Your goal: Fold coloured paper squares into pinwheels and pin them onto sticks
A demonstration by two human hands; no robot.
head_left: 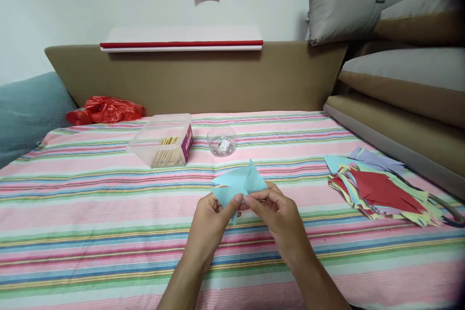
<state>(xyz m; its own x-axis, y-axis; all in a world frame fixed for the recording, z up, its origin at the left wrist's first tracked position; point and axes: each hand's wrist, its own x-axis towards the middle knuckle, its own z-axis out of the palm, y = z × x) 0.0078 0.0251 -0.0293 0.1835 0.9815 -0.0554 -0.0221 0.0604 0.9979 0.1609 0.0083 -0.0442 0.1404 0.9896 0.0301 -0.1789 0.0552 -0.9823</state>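
Observation:
A light blue piece of paper (236, 179), cut into pointed flaps, is held up between my two hands above the striped cloth. My left hand (213, 210) pinches its lower left part, thumb on top. From the other side my right hand (275, 205) grips the lower right part, its thumb and forefinger meeting near the left thumb. One flap is bent in toward the middle, and a point hangs below the fingers. The fingertips behind the paper are partly hidden.
A clear plastic box (145, 145) holds wooden sticks. Beside it stands a round clear container (222, 143) with small shiny pieces. Cut coloured papers (385, 191) lie in a pile at right, over partly covered scissors (448, 210). A red plastic bag (109, 109) sits at back left.

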